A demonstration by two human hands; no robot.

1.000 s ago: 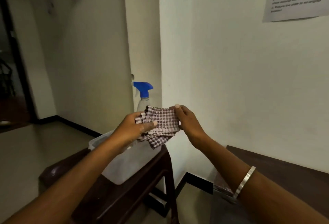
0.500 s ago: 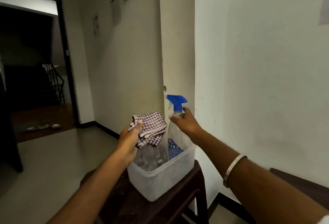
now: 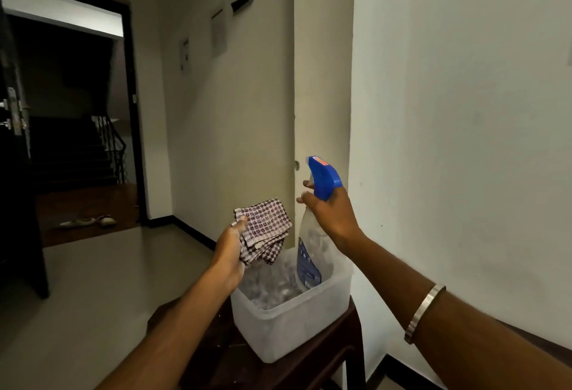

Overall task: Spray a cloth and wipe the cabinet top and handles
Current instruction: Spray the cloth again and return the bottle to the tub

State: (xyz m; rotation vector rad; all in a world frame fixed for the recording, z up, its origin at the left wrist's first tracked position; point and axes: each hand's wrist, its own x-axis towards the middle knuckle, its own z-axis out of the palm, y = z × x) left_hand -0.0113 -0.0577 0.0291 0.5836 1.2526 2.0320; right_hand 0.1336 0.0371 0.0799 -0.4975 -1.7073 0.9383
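Observation:
My left hand (image 3: 230,248) grips a folded brown-and-white checked cloth (image 3: 264,230), holding it up above the left side of a translucent plastic tub (image 3: 288,327). My right hand (image 3: 332,214) is closed around the neck of a clear spray bottle (image 3: 309,250) with a blue trigger head (image 3: 323,177). The bottle is raised, its base still within the tub's rim, and its nozzle points left toward the cloth. A corner of the dark cabinet top (image 3: 532,341) shows at the lower right, behind my right forearm.
The tub stands on a dark wooden stool (image 3: 312,368) against a white wall (image 3: 458,141). An open doorway (image 3: 71,110) with stairs and a dark door lies at the left. Pale floor (image 3: 102,281) stretches between.
My right hand let go of the cloth, took the spray bottle's neck and lifted it higher out of the tub. My left hand kept the cloth. The view swung left.

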